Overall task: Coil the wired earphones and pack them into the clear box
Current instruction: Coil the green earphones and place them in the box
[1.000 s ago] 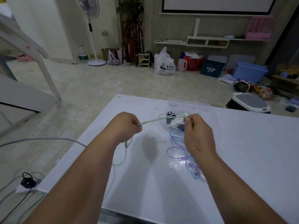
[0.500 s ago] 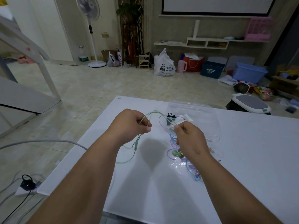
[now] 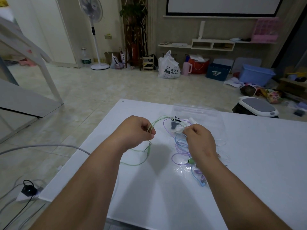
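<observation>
A green wired earphone cable (image 3: 159, 120) arcs between my two hands above the white table (image 3: 249, 163). My left hand (image 3: 136, 130) pinches one end of the arc, and the rest of the green cable trails down to the table below it. My right hand (image 3: 197, 138) pinches the other end; a green earbud (image 3: 191, 161) hangs beside that wrist. Purple and blue earphone cables (image 3: 180, 146) lie tangled on the table under my right hand. A clear box (image 3: 196, 112) with small items inside stands just beyond my hands.
The table's left edge runs diagonally close to my left forearm, with a grey cable (image 3: 49, 146) and a power strip (image 3: 28, 193) on the floor beside it. Thin white cables (image 3: 222, 146) lie right of my right hand. Bags, bins and a fan stand far back.
My hands moved closer together, so the taut green cable slackened into an arc. My right hand dropped lower and the green earbud came into view near its wrist.
</observation>
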`<state>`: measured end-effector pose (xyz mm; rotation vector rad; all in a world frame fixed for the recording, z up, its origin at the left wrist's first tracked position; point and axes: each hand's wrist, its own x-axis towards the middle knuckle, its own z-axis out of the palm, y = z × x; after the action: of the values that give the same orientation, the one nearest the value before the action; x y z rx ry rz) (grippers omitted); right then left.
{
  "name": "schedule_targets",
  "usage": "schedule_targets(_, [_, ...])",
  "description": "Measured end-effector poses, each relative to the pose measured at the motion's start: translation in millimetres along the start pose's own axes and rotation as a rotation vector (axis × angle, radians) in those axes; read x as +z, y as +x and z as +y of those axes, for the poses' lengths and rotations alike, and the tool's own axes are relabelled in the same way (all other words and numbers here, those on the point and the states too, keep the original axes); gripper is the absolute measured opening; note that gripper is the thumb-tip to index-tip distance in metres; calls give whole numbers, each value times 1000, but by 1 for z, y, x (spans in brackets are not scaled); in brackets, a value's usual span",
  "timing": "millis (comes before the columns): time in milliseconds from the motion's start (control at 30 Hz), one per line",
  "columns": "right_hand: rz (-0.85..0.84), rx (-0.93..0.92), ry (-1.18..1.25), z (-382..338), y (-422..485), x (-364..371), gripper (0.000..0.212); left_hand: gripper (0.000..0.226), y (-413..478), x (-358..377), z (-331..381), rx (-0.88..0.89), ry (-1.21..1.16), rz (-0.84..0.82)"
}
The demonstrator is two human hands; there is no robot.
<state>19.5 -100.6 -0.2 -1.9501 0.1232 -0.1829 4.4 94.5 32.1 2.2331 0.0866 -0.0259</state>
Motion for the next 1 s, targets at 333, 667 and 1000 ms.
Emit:
schedule_targets(333, [-103, 63, 131, 0, 0, 4, 17, 7, 0, 0, 2, 16, -212, 2])
schedule_targets(667, [-311, 162, 278, 0, -10, 22, 20, 10, -1, 6, 14, 43, -405, 20])
schedule_targets(1000, [-523, 52, 153, -3, -10, 14, 8, 19, 6, 3, 11, -55, -572, 213])
